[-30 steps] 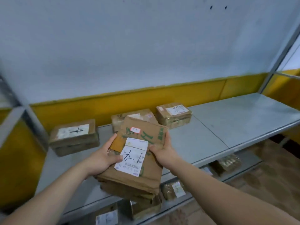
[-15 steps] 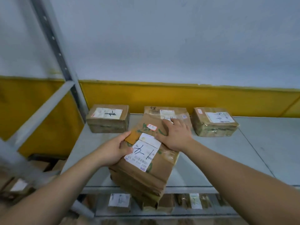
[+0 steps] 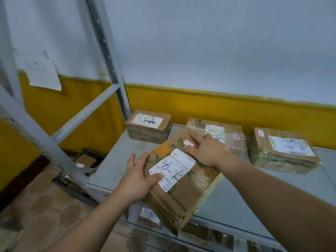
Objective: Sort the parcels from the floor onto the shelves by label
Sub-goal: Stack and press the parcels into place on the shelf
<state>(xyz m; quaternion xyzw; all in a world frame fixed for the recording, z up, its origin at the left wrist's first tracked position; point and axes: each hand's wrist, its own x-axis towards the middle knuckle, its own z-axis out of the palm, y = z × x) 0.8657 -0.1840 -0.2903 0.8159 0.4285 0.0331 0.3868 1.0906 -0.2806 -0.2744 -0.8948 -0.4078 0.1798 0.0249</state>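
Since a second ago the right hand (image 3: 207, 151) has left the far edge of the held parcel (image 3: 183, 195) and now lies flat on its top face, fingers straight and slightly spread, pressing down near a small red-and-white sticker. The left hand (image 3: 138, 177) clasps the parcel's left edge, thumb laid over the white label (image 3: 172, 170) and fingers running along the side.

From the head camera, the held parcel is a flat brown cardboard slab, creased, with green print and glossy tape at one end. Its label is rectangular and carries black handwritten strokes. It sits askew over the front left part of the grey metal shelf (image 3: 254, 197), its near corner jutting past the front lip; whether its underside rests on the shelf is unclear.

Three boxy cardboard parcels stand along the back of the shelf against the yellow wall band (image 3: 200, 104). The left parcel (image 3: 148, 128) is plain, the middle parcel (image 3: 231, 130) is wrapped in clear shiny film and sits just behind the right hand, and the right parcel (image 3: 283, 153) is wrinkled, tape-bound and well apart. A perforated steel upright (image 3: 107, 51) rises at the left, with a curled paper sheet (image 3: 40, 70) on the wall beyond. Smaller parcels (image 3: 149, 215) show blurred on the level below.
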